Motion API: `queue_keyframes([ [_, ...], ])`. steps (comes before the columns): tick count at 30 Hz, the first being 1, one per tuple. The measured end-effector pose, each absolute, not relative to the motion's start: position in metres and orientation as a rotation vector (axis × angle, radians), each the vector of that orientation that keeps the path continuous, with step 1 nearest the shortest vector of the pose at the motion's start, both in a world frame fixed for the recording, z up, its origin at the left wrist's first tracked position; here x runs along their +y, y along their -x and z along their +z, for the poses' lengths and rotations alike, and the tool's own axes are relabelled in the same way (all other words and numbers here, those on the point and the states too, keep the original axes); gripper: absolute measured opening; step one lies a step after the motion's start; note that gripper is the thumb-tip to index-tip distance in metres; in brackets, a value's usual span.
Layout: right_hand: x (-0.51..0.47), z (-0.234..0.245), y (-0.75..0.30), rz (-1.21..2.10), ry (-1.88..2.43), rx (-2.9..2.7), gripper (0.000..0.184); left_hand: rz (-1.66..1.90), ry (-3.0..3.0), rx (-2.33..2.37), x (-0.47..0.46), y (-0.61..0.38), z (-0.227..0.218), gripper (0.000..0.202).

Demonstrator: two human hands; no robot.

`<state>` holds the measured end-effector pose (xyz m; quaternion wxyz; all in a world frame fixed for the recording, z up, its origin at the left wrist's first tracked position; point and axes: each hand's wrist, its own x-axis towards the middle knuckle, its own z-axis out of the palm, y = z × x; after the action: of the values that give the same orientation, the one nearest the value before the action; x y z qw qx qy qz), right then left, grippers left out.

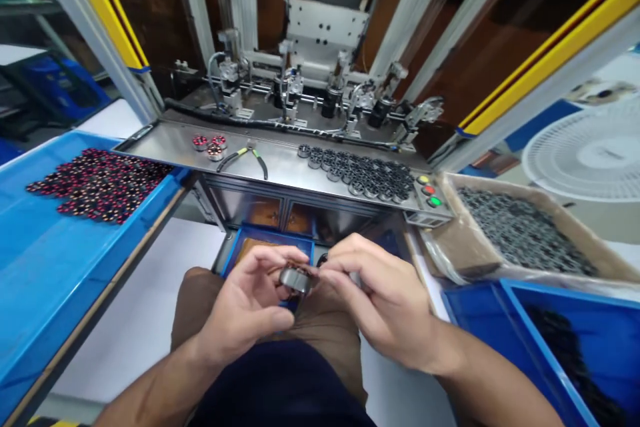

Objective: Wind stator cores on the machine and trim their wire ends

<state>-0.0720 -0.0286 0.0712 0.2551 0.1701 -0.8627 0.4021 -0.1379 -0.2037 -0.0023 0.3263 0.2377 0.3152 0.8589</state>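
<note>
My left hand (245, 303) is closed around a motor stator (296, 280), a short ring with a grey metal side and copper windings at its top. It is held above my lap. My right hand (387, 287) is at the stator's right side, its thumb and forefinger pinched together. Whatever lies in that pinch is too small to make out. Beyond my hands, on the steel ledge, rest pliers (251, 148) with black and green handles. Left of them sit a few wound stators (216, 152) with red and copper tops.
Dark unwound cores (367, 173) stand in rows on the ledge, beside a button box (429, 192). Behind is a winding machine (300, 97). A blue tray (40, 273) of stators is at left. A lined carton (453, 190) of cores, blue bins (520, 320) and a fan (590, 153) are at right.
</note>
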Motion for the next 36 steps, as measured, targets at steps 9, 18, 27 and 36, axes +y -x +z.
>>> queue_keyframes([
  [9, -0.024, 0.064, 0.076, 1.26, -0.685, -2.25, 0.008, 1.632, -0.54, 0.51, -0.197, 0.148, -0.009, 0.063],
  [18, -0.024, 0.059, 0.077, 1.221, -0.517, -2.188, 0.008, 2.243, -0.717, 1.115, -0.199, 0.138, -0.007, 0.038],
  [27, -0.04, 0.052, 0.064, 1.555, -0.107, -2.085, 0.014, 2.356, -0.822, 1.324, -0.196, 0.143, -0.016, 0.031],
  [36, -0.067, 0.014, 0.066, 2.644, 0.257, -1.709, 0.031, 2.312, -0.731, 1.172, -0.199, 0.153, -0.013, 0.027],
])
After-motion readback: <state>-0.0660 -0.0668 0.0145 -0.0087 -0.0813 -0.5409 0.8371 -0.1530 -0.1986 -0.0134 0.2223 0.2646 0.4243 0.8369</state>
